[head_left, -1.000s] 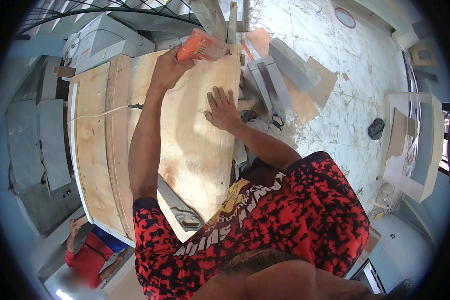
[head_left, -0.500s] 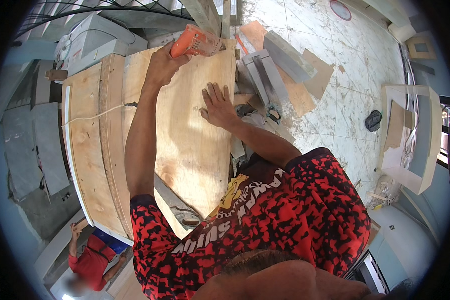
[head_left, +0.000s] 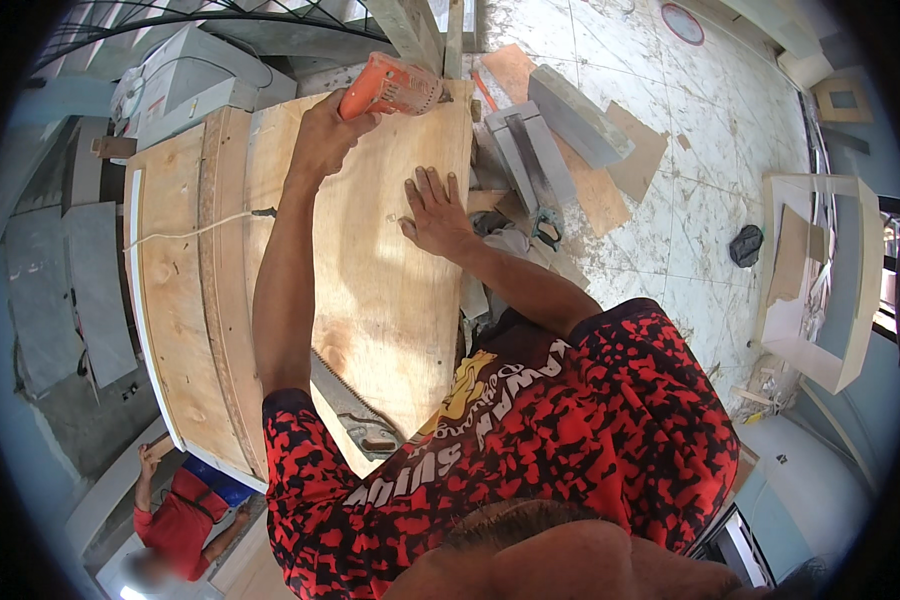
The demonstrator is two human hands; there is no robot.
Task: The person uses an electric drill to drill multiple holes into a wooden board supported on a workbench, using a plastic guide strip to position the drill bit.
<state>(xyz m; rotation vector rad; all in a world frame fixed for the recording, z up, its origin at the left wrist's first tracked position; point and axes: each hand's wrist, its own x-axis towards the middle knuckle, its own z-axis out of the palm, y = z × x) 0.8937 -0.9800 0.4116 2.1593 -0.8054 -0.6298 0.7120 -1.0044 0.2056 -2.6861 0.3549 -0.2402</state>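
My left hand (head_left: 328,132) is closed around the handle of an orange power drill (head_left: 382,86) at the far end of a plywood panel (head_left: 370,285). The drill lies sideways, with its chuck pointing right at the panel's far right corner; what its tip touches is too small to make out. My right hand (head_left: 437,215) rests flat on the panel near its right edge, fingers spread and holding nothing. A handsaw (head_left: 355,405) lies on the wood close to my body. On the left, a pale cord (head_left: 195,236) with a dark end crosses the wood.
Grey boards (head_left: 580,115) and brown sheet offcuts (head_left: 638,150) lie on the tiled floor right of the panel, with another saw (head_left: 547,228) among them. A black bag (head_left: 746,245) and a white frame (head_left: 815,280) are farther right. A person in red (head_left: 182,515) is at lower left.
The drill and my left hand have shifted only very slightly. My right hand stays flat in the same place.
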